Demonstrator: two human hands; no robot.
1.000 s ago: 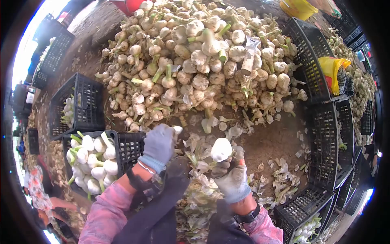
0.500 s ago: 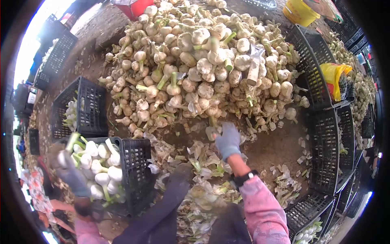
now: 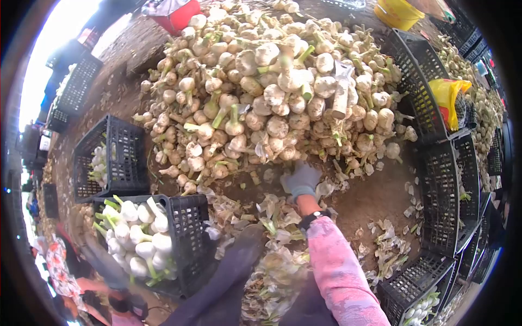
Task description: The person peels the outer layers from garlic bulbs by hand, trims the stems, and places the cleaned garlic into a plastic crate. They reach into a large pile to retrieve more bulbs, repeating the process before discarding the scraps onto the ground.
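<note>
My right hand (image 3: 302, 179), in a pale grey glove, reaches down at the front edge of a large heap of garlic bulbs (image 3: 274, 127). Its fingertips are hidden, so what they hold, if anything, does not show. A loose bulb (image 3: 268, 175) lies just left of it. My left hand (image 3: 102, 266), in a dark-looking glove, is smeared by motion on the left side of a black crate (image 3: 187, 231). In that crate sit peeled white garlic bulbs (image 3: 145, 249) with trimmed green stems. A trowel-like tool with a wooden handle (image 3: 340, 100) lies on the heap.
Another black crate (image 3: 126, 155) holding white garlic stands behind the near one. More black crates (image 3: 437, 190) line the right side, one bearing a yellow bag (image 3: 448, 100). Papery skins (image 3: 277, 266) litter the ground between my legs. Red (image 3: 176, 16) and yellow (image 3: 398, 13) buckets stand behind.
My left hand has dropped from above the near crate, where a garlic bulb was beside it, to the crate's left side. My right hand has shifted slightly, its fingers now lower against the heap.
</note>
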